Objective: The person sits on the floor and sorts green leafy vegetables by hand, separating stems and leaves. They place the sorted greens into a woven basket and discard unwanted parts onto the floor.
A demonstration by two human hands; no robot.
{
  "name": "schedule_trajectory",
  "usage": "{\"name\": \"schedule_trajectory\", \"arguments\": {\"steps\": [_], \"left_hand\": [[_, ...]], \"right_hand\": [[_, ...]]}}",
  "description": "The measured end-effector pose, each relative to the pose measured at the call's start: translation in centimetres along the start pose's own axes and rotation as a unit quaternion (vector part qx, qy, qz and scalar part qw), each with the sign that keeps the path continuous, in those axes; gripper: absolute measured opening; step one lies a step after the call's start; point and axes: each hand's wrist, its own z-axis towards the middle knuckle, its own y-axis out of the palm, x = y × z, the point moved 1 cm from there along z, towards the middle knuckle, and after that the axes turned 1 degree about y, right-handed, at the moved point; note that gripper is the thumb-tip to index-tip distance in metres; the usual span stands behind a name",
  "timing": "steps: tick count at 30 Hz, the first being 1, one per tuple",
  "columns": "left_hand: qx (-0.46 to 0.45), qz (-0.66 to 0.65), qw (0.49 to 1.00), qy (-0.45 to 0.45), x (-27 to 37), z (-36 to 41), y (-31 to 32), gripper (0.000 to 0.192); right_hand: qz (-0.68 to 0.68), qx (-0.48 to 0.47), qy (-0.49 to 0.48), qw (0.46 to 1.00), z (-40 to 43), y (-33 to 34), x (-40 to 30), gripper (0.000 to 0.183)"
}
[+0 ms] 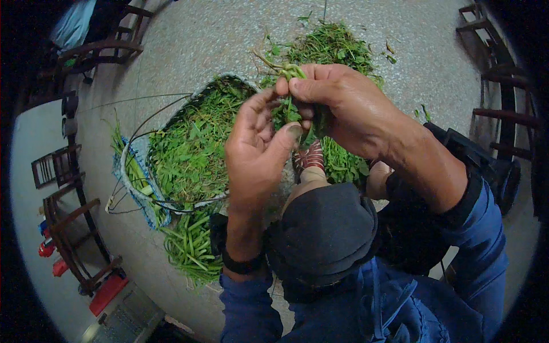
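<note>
My right hand (349,100) pinches a small sprig of leafy greens (294,70) between thumb and forefinger, its thin brownish stem ends sticking out to the upper left. My left hand (257,145) curls round the sprig's hanging leaves (288,112), its fingertips meeting the right hand's near the stem. Part of the sprig is hidden behind the fingers. Below and left of the hands stands a wide sack-like container (123,165) with a pale rim, filled with loose cut greens (193,145).
A heap of greens (332,45) lies on the speckled floor ahead. More leafy greens (343,160) lie by my feet, beside a patterned shoe (309,156). Green stalks (193,246) are piled at left. Wooden chairs (73,231) line the left side; more wooden furniture (508,113) stands right.
</note>
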Motion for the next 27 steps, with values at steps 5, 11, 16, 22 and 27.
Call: {"name": "schedule_trajectory", "arguments": {"steps": [5,11,16,22,27], "left_hand": [[0.078,-0.026,0.994,-0.068,0.4,-0.8,-0.9,0.02],[0.068,-0.093,0.99,-0.08,0.6,-1.4,-0.9,0.017],[0.059,-0.077,0.989,-0.111,0.1,-1.3,-1.0,0.013],[-0.009,0.021,0.984,-0.176,-3.6,0.1,-2.5,0.018],[0.159,0.167,0.959,-0.164,-9.9,2.6,-6.5,0.027]], "right_hand": [[-0.04,0.023,0.0,0.999,0.1,-0.8,-0.4,0.016],[-0.049,0.059,-0.017,0.997,0.1,-0.8,-0.4,0.016],[-0.021,0.05,-0.04,0.998,0.3,-0.9,0.0,0.015],[0.07,0.059,-0.061,0.994,-0.2,-1.1,-0.9,0.011],[0.042,0.084,-0.095,0.991,-0.4,-1.9,-0.9,0.014]]}}
